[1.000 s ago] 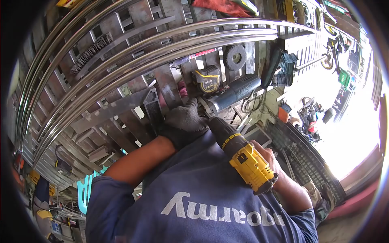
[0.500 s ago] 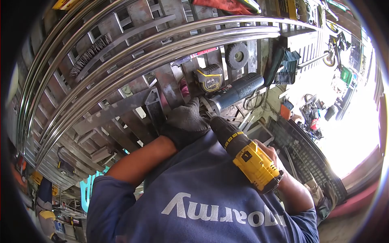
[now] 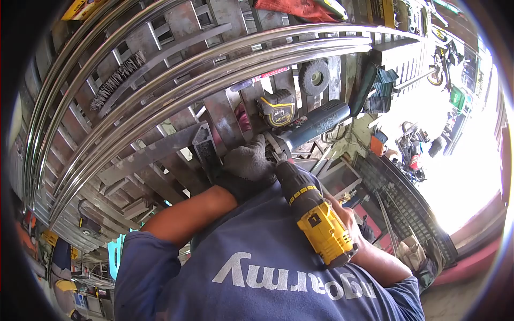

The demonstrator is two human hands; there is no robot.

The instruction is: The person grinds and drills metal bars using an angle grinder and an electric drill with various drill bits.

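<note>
My right hand point(image 3: 345, 219) grips a yellow and black cordless drill point(image 3: 321, 227), mostly hidden behind its body. The drill's chuck points up and left, close to my left hand point(image 3: 249, 160). That hand wears a dark grey glove, and its fingers are curled closed beside the chuck; whatever they hold is hidden. Just beyond the chuck lies a blue-bodied angle grinder point(image 3: 321, 119), its head near my gloved fingers. A yellow and black tape measure point(image 3: 278, 108) rests past the grinder head. Left of the glove is a dark angled metal piece point(image 3: 203, 142).
Long shiny metal tubes point(image 3: 225, 69) curve across the slatted metal bench point(image 3: 222, 115). A round abrasive wheel point(image 3: 314, 78), a bristle brush point(image 3: 118, 80) and a red marker point(image 3: 274, 73) lie there too. A dark plastic crate point(image 3: 401, 198) stands at right, and a bicycle point(image 3: 436, 72) is farther off.
The drill's rear end has swung left and down toward my body, my right hand moving with it. My left hand stays nearly in place, its fingers still curled.
</note>
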